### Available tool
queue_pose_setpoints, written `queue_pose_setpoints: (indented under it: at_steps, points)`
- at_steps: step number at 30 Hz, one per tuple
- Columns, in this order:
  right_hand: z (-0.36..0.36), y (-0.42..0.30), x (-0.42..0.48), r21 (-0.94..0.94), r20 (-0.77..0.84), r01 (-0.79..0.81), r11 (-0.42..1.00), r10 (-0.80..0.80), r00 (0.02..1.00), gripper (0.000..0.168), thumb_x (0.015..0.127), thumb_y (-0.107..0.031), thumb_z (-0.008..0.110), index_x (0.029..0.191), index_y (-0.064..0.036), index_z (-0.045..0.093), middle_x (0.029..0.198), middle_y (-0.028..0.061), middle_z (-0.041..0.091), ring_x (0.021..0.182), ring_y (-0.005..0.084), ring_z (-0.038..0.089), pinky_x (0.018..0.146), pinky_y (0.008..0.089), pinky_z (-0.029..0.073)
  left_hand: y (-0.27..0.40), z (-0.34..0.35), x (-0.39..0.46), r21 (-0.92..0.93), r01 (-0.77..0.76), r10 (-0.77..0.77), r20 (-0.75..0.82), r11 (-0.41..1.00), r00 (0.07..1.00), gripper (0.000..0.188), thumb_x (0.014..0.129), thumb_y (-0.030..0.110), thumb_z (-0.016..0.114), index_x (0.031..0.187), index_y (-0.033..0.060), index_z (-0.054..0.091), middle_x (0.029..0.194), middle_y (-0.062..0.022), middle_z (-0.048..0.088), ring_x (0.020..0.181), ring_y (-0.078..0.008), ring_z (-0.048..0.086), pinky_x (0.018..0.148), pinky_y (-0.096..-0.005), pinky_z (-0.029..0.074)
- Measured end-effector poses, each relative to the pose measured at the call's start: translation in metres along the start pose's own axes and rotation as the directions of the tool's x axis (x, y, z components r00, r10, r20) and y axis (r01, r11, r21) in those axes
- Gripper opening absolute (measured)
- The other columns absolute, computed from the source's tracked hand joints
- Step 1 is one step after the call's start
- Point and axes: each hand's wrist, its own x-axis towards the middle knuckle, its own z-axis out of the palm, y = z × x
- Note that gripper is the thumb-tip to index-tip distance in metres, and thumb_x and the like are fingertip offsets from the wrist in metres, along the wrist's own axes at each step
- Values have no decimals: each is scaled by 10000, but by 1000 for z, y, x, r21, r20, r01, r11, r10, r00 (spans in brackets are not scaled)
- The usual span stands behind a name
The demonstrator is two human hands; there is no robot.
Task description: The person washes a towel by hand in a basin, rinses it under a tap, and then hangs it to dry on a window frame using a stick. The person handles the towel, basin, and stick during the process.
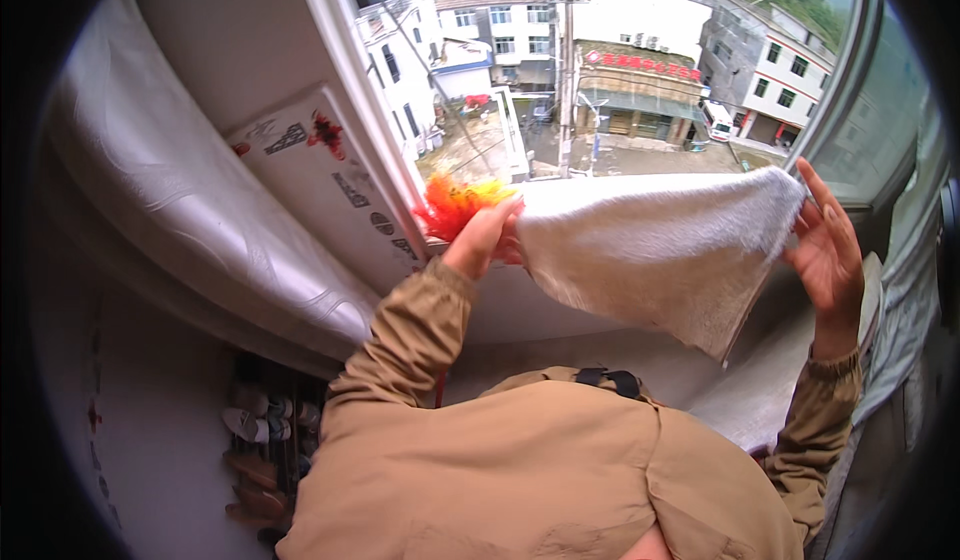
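Note:
A white fleecy cloth is spread between my two hands in front of the window opening. My left hand grips its left end. Beside those fingers sits a fluffy red, orange and yellow bundle; whether the same hand holds it too, I cannot tell. At the other end, my right hand holds the cloth's upper right edge, some fingers hidden behind it and others stretched upward. The cloth's lower corner hangs free.
The window frame rises at left, with a glass pane at right. A pale curtain hangs left, another curtain right. Shoes stand on a rack at lower left. Outside are buildings and a utility pole.

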Motion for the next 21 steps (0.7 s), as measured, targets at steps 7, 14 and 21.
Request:
queue_pose_setpoints:
  at_steps: [7,14,21]
  points:
    - [18,27,10,37,-73,6,999,-4,997,636,908,-224,476,1398,40,169,1332,176,404,1210,235,429,1000,382,375,-228,-134,25,415,276,239,-832,867,500,584,663,347,761,1052,-27,538,1101,-240,529,1027,-325,522,821,-382,422]
    - [7,19,10,-139,-133,6,990,-25,991,601,848,-73,416,1391,54,189,1333,176,412,1225,225,422,1032,348,336,-241,-138,63,374,-11,281,-675,927,682,348,730,271,742,850,-33,621,689,-80,605,643,-153,521,628,-334,442]
    - [-6,2,-16,-283,-427,-116,952,-16,904,585,812,27,372,1386,4,259,1062,143,598,894,149,598,821,257,471,-161,-68,-3,53,-269,272,-311,962,911,266,843,299,647,850,59,531,660,47,451,588,-43,394,542,-209,342]
